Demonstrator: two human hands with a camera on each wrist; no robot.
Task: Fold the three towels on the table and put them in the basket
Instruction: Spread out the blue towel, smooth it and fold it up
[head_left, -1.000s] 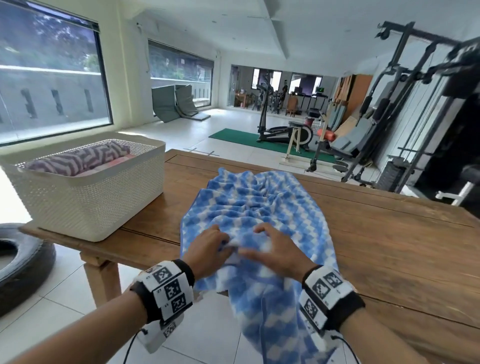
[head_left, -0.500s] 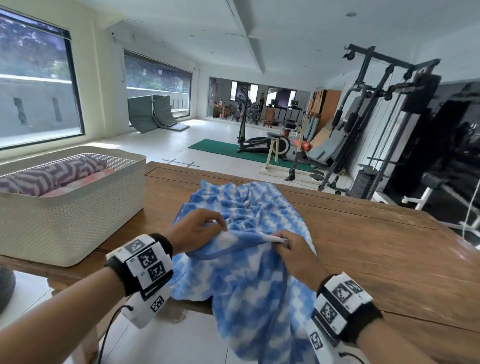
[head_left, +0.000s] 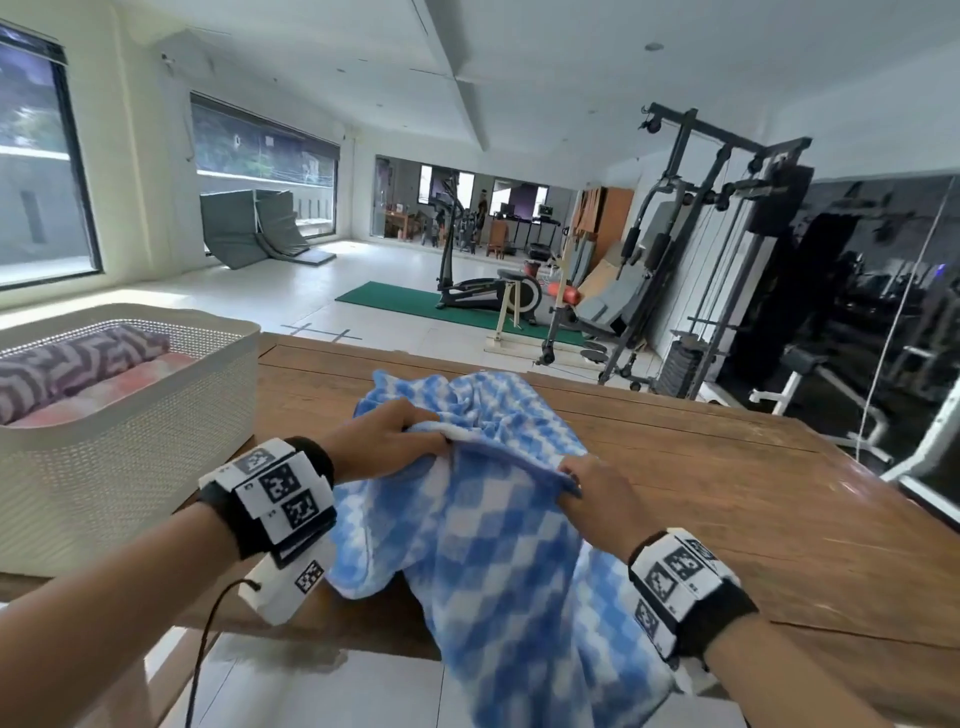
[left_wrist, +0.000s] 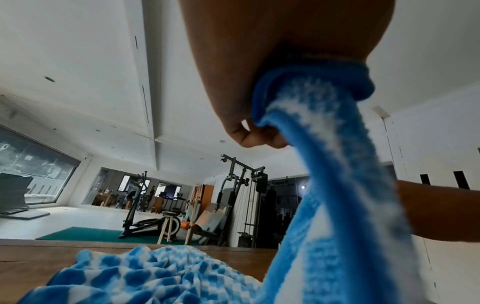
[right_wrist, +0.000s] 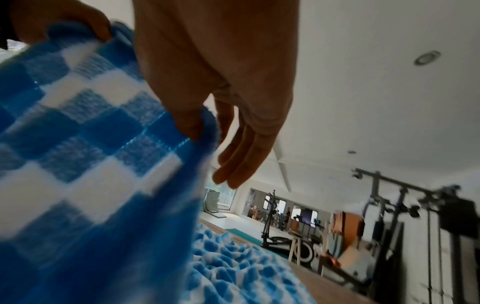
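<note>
We stand in a bright gym hall with wide windows on the left, a cable weight machine (head_left: 727, 249) at the far right and an elliptical trainer (head_left: 483, 280) on a green mat (head_left: 415, 304) beyond the table. The wooden table (head_left: 701, 483) runs across in front of us, and it is the flat bed we judge the folding needs.

On its left end sits the white perforated basket (head_left: 130, 467), near enough to reach without stepping. Inside it lie a purple zigzag towel (head_left: 62, 364) and a pink towel (head_left: 119, 387) beside it, both folded, so we judge two of the three are done.

The last one, the blue-and-white checked towel (head_left: 483, 561), lies crumpled on the table at its far part, while its near part hangs over the near edge toward the floor. We hold it by a raised edge between those parts, probably to draw that edge taut and straight for a first fold.

Our left hand (head_left: 384, 441) grips the edge with fingers curled around the bunched cloth, as the left wrist view shows. Our right hand (head_left: 597, 499) pinches the same edge between thumb and forefinger, the other fingers (right_wrist: 241, 156) loose and straight. The two hands are near each other, with a short span of hem stretched between.
</note>
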